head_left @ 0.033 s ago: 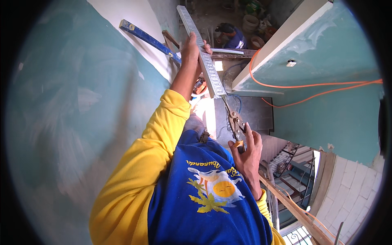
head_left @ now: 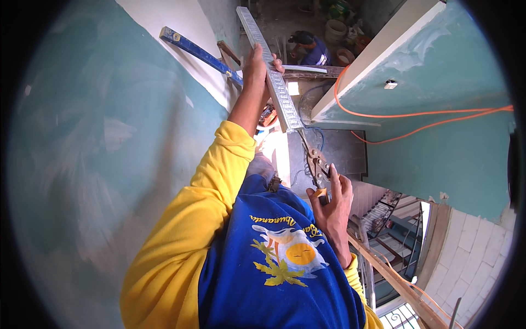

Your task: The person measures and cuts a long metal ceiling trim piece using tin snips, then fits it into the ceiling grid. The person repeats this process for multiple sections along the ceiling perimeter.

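Note:
A long galvanized metal stud [head_left: 284, 101] with a ribbed face slants up and away in front of me. My left hand [head_left: 256, 70] is closed around its middle, thumb along one side and fingertips showing on the other. Closed loosely on the handles of a pair of tin snips [head_left: 316, 162] is my right hand [head_left: 333, 207]. The snips point upward, and their jaws meet the near end of the stud. Whether the blades have bitten into the metal is too small to tell.
To the left, a blue spirit level [head_left: 200, 54] leans by the teal wall [head_left: 82, 137]. Far below, a person [head_left: 316, 53] crouches near a bucket [head_left: 335, 32]. An orange cord [head_left: 383, 116] crosses the right side, and a wooden beam [head_left: 392, 277] runs at lower right.

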Motion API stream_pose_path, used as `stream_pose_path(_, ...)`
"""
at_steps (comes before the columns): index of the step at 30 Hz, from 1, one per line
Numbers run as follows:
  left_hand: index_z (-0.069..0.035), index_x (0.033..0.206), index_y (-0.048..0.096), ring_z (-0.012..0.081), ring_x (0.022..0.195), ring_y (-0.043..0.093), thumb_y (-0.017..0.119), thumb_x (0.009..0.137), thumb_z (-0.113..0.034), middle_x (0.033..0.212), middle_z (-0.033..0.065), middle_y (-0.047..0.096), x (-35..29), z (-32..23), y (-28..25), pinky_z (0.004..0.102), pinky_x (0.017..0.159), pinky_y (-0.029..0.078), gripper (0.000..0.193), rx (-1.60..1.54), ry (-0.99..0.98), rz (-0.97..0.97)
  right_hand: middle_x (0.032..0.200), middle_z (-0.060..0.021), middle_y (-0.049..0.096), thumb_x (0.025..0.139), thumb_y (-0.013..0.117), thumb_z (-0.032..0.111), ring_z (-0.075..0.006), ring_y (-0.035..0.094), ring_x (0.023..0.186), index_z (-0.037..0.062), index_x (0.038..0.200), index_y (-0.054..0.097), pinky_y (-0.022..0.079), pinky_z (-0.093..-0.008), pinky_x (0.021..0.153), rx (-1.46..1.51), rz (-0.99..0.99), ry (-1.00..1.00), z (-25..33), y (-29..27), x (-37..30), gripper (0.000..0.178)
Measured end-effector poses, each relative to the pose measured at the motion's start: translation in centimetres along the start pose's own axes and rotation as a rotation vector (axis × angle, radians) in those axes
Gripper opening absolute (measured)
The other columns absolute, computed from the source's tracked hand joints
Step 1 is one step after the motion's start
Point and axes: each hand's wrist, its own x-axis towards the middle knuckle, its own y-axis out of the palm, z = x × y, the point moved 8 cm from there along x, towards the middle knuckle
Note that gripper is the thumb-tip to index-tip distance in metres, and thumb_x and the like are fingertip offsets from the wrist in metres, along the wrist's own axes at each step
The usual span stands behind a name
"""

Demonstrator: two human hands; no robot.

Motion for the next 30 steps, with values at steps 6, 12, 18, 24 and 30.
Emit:
stream_pose_path(6, -0.007, 0.109, 0.057, 0.0131, 0.067, 0.055, 0.053, 0.110, -0.057, 0.080, 0.0024, 0.053, -0.1, 0.0, 0.3, 0.0299, 0.062, 0.054, 0.050, 0.009, -0.031, 0.085, 0.133, -0.0230, 0.057, 0.084, 0.089, 0.033, -0.0387, 0.055, 0.121, 0.0105, 0.158, 0.052, 0.041, -0.0507, 0.103, -0.110, -0.079, -0.045, 0.6, -0.4, 1.0, 0.086)
stream_pose_path(12, -0.008, 0.110, 0.058, 0.0111, 0.068, 0.053, 0.046, 0.112, -0.059, 0.078, 0.0005, 0.050, -0.1, 0.6, 0.2, 0.0286, 0.064, 0.051, 0.053, 0.032, -0.126, 0.227, 0.137, -0.0207, 0.055, 0.080, 0.093, 0.028, -0.0393, 0.053, 0.126, 0.0158, 0.161, 0.049, 0.041, -0.0525, 0.108, -0.081, -0.043, -0.022, 0.2, 0.1, 0.9, 0.093)
stream_pose_path(18, -0.009, 0.117, 0.053, 0.0102, 0.072, 0.053, 0.043, 0.113, -0.054, 0.088, -0.0011, 0.051, 0.3, 1.9, 0.6, 0.0288, 0.065, 0.051, 0.046, -0.009, -0.223, 0.360, 0.139, -0.0202, 0.052, 0.076, 0.096, 0.026, -0.0388, 0.051, 0.127, 0.0162, 0.161, 0.051, 0.040, -0.0529, 0.110, -0.124, -0.086, -0.094, 0.5, -0.7, 1.3, 0.096)
stream_pose_path(24, -0.004, 0.126, 0.046, 0.0140, 0.077, 0.056, 0.046, 0.115, -0.044, 0.107, 0.0111, 0.062, 0.6, 4.2, -1.0, 0.0294, 0.065, 0.053, 0.041, -0.243, -0.267, 0.341, 0.142, -0.0217, 0.050, 0.073, 0.097, 0.024, -0.0399, 0.048, 0.131, 0.0159, 0.161, 0.051, 0.037, -0.0543, 0.111, -0.125, -0.145, -0.123, 1.1, -0.9, 1.2, 0.099)
stream_pose_path(30, -0.010, 0.120, 0.051, 0.0114, 0.073, 0.056, 0.042, 0.115, -0.047, 0.094, 0.0036, 0.061, 0.2, 4.8, -1.0, 0.0291, 0.063, 0.053, 0.039, -0.391, -0.367, 0.372, 0.136, -0.0218, 0.051, 0.075, 0.093, 0.030, -0.0374, 0.050, 0.125, 0.0144, 0.157, 0.054, 0.033, -0.0556, 0.110, -0.208, -0.210, -0.141, 1.5, -1.4, 0.8, 0.092)
